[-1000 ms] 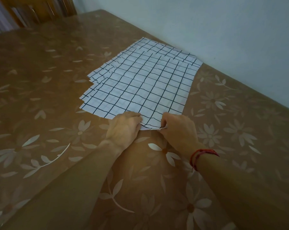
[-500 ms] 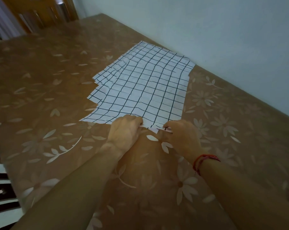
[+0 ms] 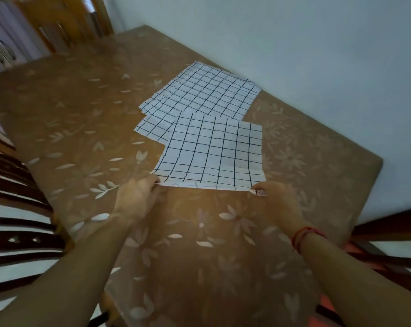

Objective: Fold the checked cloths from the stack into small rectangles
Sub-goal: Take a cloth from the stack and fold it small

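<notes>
A stack of white cloths with black checks (image 3: 204,93) lies spread on the far part of the table. One checked cloth (image 3: 213,152) has slid off it toward me and overlaps the stack's near edge. My left hand (image 3: 138,199) pinches this cloth's near left corner. My right hand (image 3: 275,201) pinches its near right corner, a red thread band on that wrist. The cloth's near edge is stretched flat between both hands.
The table wears a brown cover with pale flowers (image 3: 199,232). A pale wall (image 3: 317,55) runs along its far right side. Dark chair backs stand at the left (image 3: 15,208) and right (image 3: 388,232). A wooden door (image 3: 58,24) is at the back left.
Both hands have pulled the top cloth off the stack toward me and moved apart to its two near corners. The camera view has drawn back and tilted.
</notes>
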The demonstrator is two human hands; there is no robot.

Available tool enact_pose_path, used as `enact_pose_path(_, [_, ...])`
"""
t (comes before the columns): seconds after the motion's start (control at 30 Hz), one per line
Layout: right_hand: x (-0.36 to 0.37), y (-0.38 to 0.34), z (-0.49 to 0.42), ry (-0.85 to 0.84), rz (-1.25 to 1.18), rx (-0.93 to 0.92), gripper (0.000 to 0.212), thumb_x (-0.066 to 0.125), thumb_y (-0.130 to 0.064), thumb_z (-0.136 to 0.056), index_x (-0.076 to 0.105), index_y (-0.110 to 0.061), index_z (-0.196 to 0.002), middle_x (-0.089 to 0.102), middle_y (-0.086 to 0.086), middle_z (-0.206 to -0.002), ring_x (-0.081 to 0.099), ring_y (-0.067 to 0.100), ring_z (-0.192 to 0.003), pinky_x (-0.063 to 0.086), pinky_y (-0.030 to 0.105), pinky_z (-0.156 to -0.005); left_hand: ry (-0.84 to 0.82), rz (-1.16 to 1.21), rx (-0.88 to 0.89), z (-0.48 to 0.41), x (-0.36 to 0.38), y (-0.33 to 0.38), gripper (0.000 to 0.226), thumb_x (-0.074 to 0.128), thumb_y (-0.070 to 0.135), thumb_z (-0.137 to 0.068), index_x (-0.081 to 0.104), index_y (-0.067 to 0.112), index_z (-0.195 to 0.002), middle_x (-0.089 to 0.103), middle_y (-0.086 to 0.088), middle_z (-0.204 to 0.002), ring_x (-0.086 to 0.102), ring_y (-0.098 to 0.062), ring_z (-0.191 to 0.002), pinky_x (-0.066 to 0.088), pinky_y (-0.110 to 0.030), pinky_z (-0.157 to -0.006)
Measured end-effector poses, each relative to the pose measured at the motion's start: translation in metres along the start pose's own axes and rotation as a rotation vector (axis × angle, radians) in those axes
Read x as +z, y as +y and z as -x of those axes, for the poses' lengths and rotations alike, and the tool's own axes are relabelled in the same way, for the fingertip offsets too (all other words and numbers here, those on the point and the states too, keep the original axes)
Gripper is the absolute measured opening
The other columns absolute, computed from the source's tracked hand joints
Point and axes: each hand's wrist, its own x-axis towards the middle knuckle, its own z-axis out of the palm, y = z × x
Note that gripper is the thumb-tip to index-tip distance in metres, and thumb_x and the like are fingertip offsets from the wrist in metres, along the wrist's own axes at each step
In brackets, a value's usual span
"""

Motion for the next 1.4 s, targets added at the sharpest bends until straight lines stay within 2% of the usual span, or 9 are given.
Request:
enact_pose_path(0.17, [-0.015, 0.007, 0.044, -0.005, -0.036, 0.071, 0.056, 0.059, -0.068, -0.064, 0.074, -0.026, -0.097, 0.065, -0.013, -0.094, 0.06, 0.01, -0.089, 0.051, 0.031, -0.077, -0.007, 0.06, -0.101, 0.045, -0.011, 0.015, 0.009, 0.065, 0.031, -0.088, 0.069, 0.024, -0.092, 0.071, -0.004, -0.077, 0.065, -0.033, -0.076, 0.048, -0.035, -0.062])
enact_pose_path(0.43, [-0.024, 0.021, 0.11, -0.023, -0.105, 0.157, 0.025, 0.074, -0.045, -0.072, 0.075, -0.03, -0.091, 0.071, -0.016, -0.091, 0.066, 0.004, -0.091, 0.054, 0.028, -0.081, -0.063, 0.167, -0.127, 0.118, -0.038, 0.031, 0.006, 0.065, 0.023, -0.086, 0.07, 0.025, -0.089, 0.073, 0.003, -0.078, 0.065, -0.024, -0.075, 0.052, -0.035, -0.068])
enact_pose_path(0.5, [-0.028, 0.026, 0.124, -0.041, -0.078, 0.145, 0.008, 0.073, -0.03, -0.08, 0.075, -0.029, -0.088, 0.069, -0.017, -0.085, 0.064, 0.005, -0.087, 0.05, 0.022, -0.075, -0.043, 0.157, -0.114, 0.134, -0.046, 0.03, 0.008, 0.066, 0.021, -0.086, 0.072, 0.022, -0.091, 0.073, -0.001, -0.079, 0.065, -0.025, -0.074, 0.054, -0.036, -0.067])
enact_pose_path(0.63, [-0.033, 0.03, 0.155, -0.055, -0.032, 0.16, 0.007, 0.067, -0.022, -0.084, 0.074, -0.022, -0.082, 0.064, -0.012, -0.066, 0.058, 0.008, -0.067, 0.042, 0.019, -0.06, -0.062, 0.176, -0.071, 0.173, -0.054, 0.03, 0.006, 0.068, 0.017, -0.084, 0.072, 0.022, -0.083, 0.065, 0.006, -0.068, 0.06, -0.016, -0.064, 0.05, -0.028, -0.058])
enact_pose_path(0.8, [-0.035, 0.032, 0.18, -0.061, -0.026, 0.144, 0.036, 0.069, -0.016, -0.079, 0.049, -0.031, -0.052, 0.056, -0.011, -0.054, 0.051, 0.0, -0.055, 0.032, 0.01, -0.051, -0.073, 0.193, -0.118, 0.211, -0.05, 0.025, 0.002, 0.075, 0.019, -0.081, 0.075, 0.018, -0.083, 0.056, 0.012, -0.057, 0.055, -0.014, -0.056, 0.047, -0.025, -0.054])
enact_pose_path(0.9, [-0.036, 0.033, 0.183, -0.092, 0.006, 0.154, 0.03, 0.072, -0.019, -0.078, 0.052, -0.029, -0.059, 0.059, -0.01, -0.06, 0.051, 0.0, -0.058, 0.032, 0.008, -0.051, -0.095, 0.231, -0.105, 0.219, -0.054, 0.026, 0.002, 0.074, 0.019, -0.081, 0.074, 0.021, -0.083, 0.061, 0.012, -0.06, 0.06, -0.013, -0.058, 0.054, -0.03, -0.057])
enact_pose_path(1.07, [-0.043, 0.033, 0.176, -0.115, 0.005, 0.145, 0.007, 0.074, -0.02, -0.079, 0.072, -0.016, -0.074, 0.069, -0.004, -0.065, 0.064, 0.011, -0.066, 0.041, 0.011, -0.055, -0.083, 0.219, -0.09, 0.205, -0.064, 0.025, 0.006, 0.074, 0.013, -0.081, 0.075, 0.018, -0.082, 0.054, 0.015, -0.058, 0.055, -0.012, -0.058, 0.045, -0.023, -0.058])
enact_pose_path(1.23, [-0.048, 0.024, 0.155, -0.053, -0.129, 0.114, 0.01, 0.078, -0.014, -0.079, 0.079, -0.023, -0.084, 0.064, -0.022, -0.068, 0.057, -0.01, -0.068, 0.038, -0.003, -0.063, -0.057, 0.218, -0.024, 0.172, -0.069, 0.021, 0.007, 0.071, 0.012, -0.083, 0.075, 0.016, -0.087, 0.069, 0.006, -0.077, 0.061, -0.013, -0.07, 0.055, -0.029, -0.066])
enact_pose_path(1.4, [-0.045, 0.018, 0.123, 0.017, -0.171, 0.155, 0.028, 0.077, -0.021, -0.079, 0.058, -0.019, -0.059, 0.057, -0.007, -0.055, 0.051, 0.01, -0.056, 0.039, 0.022, -0.054, -0.036, 0.161, -0.059, 0.133, -0.069, 0.018, 0.013, 0.068, 0.014, -0.085, 0.066, 0.021, -0.074, 0.065, 0.001, -0.066, 0.06, -0.021, -0.065, 0.052, -0.033, -0.06])
